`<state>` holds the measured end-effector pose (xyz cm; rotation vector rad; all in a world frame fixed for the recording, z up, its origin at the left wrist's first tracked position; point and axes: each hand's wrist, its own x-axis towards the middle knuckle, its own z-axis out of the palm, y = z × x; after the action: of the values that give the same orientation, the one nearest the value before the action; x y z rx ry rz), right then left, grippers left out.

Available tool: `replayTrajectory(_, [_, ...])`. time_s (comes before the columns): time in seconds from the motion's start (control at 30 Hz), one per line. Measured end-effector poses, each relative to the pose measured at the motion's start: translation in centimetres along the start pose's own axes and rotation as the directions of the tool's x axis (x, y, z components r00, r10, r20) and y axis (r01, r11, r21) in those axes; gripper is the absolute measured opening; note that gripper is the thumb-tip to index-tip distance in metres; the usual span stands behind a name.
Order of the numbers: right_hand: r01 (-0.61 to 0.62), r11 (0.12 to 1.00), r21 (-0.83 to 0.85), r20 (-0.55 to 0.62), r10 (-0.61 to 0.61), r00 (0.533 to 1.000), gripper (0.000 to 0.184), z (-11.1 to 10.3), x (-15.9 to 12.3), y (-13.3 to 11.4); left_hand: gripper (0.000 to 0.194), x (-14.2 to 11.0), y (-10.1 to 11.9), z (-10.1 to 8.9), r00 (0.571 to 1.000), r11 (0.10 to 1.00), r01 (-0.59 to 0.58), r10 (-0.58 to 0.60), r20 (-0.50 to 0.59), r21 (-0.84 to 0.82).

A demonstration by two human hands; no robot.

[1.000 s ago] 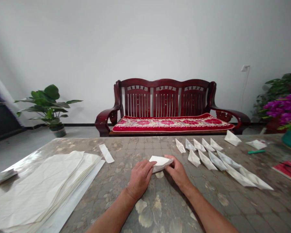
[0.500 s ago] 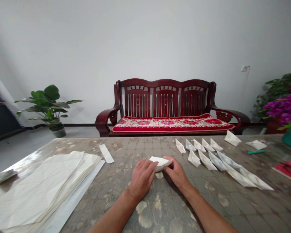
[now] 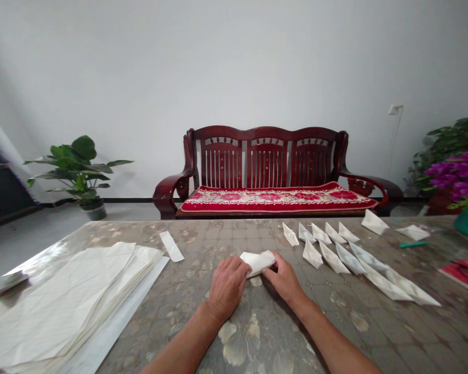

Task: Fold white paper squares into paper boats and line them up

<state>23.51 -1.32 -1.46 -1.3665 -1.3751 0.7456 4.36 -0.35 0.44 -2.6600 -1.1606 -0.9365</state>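
Observation:
Between my two hands is a piece of folded white paper (image 3: 257, 262), just above the patterned tabletop (image 3: 253, 332). My left hand (image 3: 229, 283) is closed on its left end, fingers bent over the near side. At the right end, my right hand (image 3: 284, 276) pinches the paper between thumb and fingers. Its right part looks rounded where it bends; the inner folds are hidden. Several folded paper boats (image 3: 329, 257) stand in rows to the right of my right hand.
A stack of white paper sheets (image 3: 70, 296) covers the table's left side, with a small paper strip (image 3: 171, 246) nearby. On the right lie a green pen (image 3: 413, 243) and a red book (image 3: 462, 275) with glasses on it. A wooden bench (image 3: 265, 156) stands beyond the table.
The right end of the folded paper has bent over and now looks rounded rather than flat and pointed. Both hands stay in nearly the same place.

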Motion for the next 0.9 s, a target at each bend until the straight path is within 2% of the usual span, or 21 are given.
replayTrajectory(0.23, [0.007, 1.0, -0.012, -0.006, -0.007, 1.0, 0.038, 0.01, -0.01, -0.06, 0.017, 0.0, -0.09, 0.01, 0.995, 1.0, 0.004, -0.005, 0.099, 0.012])
replayTrajectory(0.4, [0.002, 1.0, -0.026, 0.002, -0.002, 1.0, 0.039, 0.01, -0.07, -0.13, 0.01, 0.04, -0.34, 0.38, 0.994, 0.999, 0.025, -0.028, 0.102, 0.027])
replayTrajectory(0.9, [-0.023, 0.996, -0.086, 0.023, 0.025, 0.999, 0.041, -0.01, 0.04, -0.11, 0.018, 0.06, -0.08, 0.03, 0.986, 0.997, 0.069, -0.075, 0.152, 0.042])
